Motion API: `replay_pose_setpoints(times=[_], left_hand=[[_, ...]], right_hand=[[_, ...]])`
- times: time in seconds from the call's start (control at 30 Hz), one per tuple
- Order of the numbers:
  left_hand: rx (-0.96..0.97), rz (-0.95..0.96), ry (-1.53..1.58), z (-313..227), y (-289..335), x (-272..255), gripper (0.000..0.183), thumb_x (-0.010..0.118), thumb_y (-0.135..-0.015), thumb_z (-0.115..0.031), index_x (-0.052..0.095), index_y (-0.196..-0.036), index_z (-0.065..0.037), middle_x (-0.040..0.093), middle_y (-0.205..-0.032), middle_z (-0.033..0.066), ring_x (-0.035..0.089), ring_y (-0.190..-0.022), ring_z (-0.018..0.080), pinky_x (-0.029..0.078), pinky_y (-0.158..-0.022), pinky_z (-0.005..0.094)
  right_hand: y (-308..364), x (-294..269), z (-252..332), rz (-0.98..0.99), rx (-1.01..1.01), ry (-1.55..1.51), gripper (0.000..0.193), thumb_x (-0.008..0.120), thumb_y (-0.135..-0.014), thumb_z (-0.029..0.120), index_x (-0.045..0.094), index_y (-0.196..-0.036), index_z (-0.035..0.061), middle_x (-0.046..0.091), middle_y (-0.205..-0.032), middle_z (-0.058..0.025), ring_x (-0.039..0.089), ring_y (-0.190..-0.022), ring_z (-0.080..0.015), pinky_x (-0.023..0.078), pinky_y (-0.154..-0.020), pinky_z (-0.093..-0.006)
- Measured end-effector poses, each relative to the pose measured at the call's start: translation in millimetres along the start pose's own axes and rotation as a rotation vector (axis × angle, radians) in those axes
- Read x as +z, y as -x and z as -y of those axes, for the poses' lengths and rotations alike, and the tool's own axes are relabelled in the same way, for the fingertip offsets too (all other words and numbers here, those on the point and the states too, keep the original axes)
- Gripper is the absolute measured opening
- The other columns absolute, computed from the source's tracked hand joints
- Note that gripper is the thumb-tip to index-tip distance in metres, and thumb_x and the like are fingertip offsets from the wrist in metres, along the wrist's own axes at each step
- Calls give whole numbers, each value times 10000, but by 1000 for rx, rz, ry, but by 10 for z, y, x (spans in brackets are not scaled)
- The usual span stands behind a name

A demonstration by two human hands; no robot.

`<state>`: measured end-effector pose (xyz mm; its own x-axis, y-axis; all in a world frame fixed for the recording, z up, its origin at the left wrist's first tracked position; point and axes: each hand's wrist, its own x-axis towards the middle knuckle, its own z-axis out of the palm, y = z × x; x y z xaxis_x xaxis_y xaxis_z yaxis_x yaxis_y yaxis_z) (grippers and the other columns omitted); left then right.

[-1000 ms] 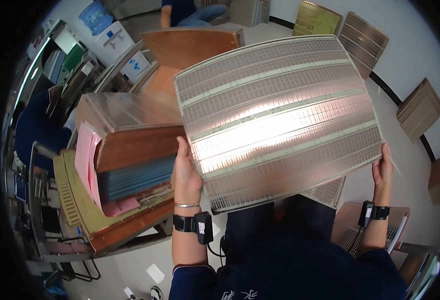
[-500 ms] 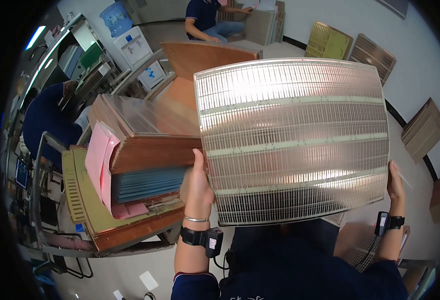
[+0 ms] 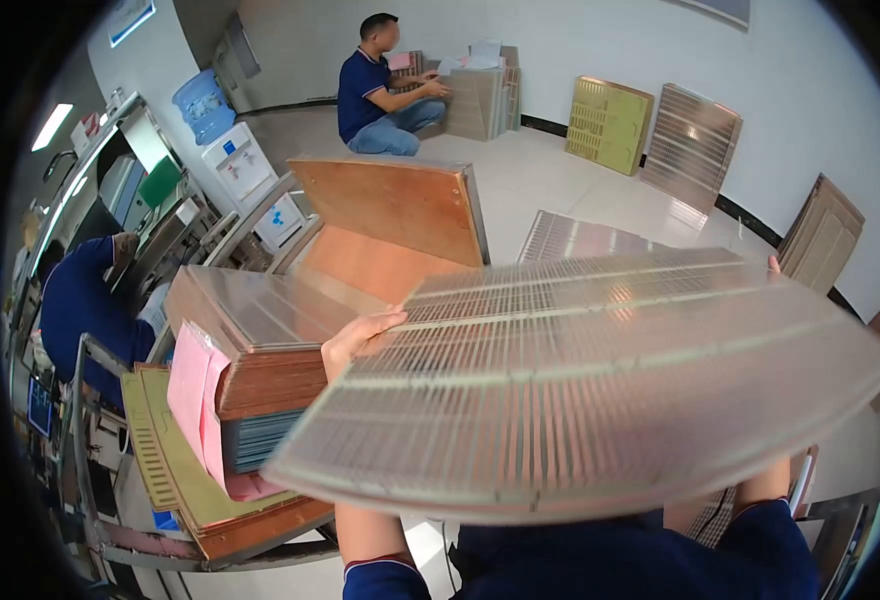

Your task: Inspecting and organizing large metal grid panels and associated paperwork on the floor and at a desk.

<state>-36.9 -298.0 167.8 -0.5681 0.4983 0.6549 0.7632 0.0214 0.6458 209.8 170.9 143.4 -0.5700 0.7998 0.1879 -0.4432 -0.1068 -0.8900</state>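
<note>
I hold a large thin circuit board panel (image 3: 600,370) in front of me, tilted toward flat. Rows of narrow metallic strips cross it, parted by pale bands. My left hand (image 3: 358,335) is closed on its left edge, fingers on the upper face. At the far right edge only a fingertip of my right hand (image 3: 774,263) shows; the panel hides the rest of that hand. Left of the panel, a stack of copper-edged boards (image 3: 272,388) lies on a metal cart above blue-edged layers (image 3: 263,440), with a pink sheet (image 3: 196,400) over its side.
An upright brown board (image 3: 385,210) stands behind the stack. The cart's metal frame (image 3: 90,500) borders it at left. Green (image 3: 610,125) and striped (image 3: 693,150) panels lean on the wall. One person (image 3: 370,100) squats at the back; another (image 3: 90,310) bends over at left.
The panel has tipped from facing me to a flatter slant, its near edge now closer and wider. Both wrists have gone behind it. My view has shifted, showing more of the back wall.
</note>
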Motion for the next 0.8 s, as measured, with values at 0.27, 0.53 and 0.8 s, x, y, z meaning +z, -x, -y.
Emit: replay_pose_setpoints(times=[0.27, 0.53, 0.8], left_hand=[[-257, -250, -62, -15, -225, 207, 186, 581, -837, -34, 654, -997, 29, 615, -1089, 188, 612, -978, 217, 485, -863, 301], [-519, -251, 718, 112, -33, 667, 421, 508, -910, -199, 423, -1258, 21, 519, -1208, 143, 536, -1061, 213, 469, -886, 328], [-770, -158, 1609, -221, 473, 1455, 509, 386, -954, -352, 320, -1321, -6, 463, -1287, 132, 468, -1167, 244, 387, -987, 400]], right_hand=[[21, -334, -37, 225, 531, -142, 383, 547, -891, 344, 526, -1137, 51, 602, -1022, -58, 548, -1025, -182, 390, -941, -315], [2, -702, -1022, -6, 373, -36, 351, 525, -913, 257, 574, -1081, -48, 581, -1138, -80, 543, -1046, -164, 376, -973, -286], [391, 543, -1185, -40, 272, -647, 281, 449, -944, 199, 488, -1157, 20, 579, -1123, -115, 569, -1026, -229, 489, -878, -366]])
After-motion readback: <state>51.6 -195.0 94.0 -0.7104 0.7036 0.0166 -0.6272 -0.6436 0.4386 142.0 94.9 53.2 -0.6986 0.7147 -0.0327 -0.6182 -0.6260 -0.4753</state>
